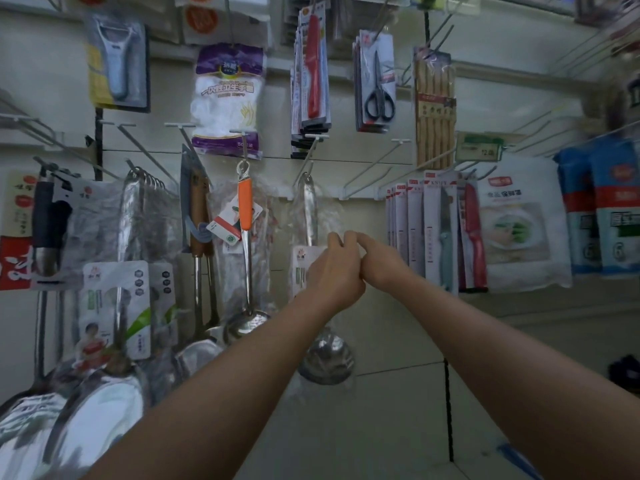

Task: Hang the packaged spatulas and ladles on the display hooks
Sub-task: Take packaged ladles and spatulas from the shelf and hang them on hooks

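A steel ladle [309,206] in a clear plastic sleeve hangs from a white display hook [313,147] at the centre of the wall. Its bowl [326,358] shows below my forearms. My left hand [337,271] is curled in front of the ladle's handle and label card and grips the sleeve. Touching it on the right, my right hand [375,263] pinches the sleeve's right edge with its fingertips. Left of this ladle hang an orange-handled ladle [246,209], wooden-handled spatulas [198,216] and several wrapped steel spatulas [121,237].
Boxed knives [440,230] hang just right of my hands, with a bare hook [377,164] above them. Gloves [225,98], red knives [313,64], scissors [379,84] and chopsticks [434,109] fill the row above. Bagged goods [519,230] hang far right.
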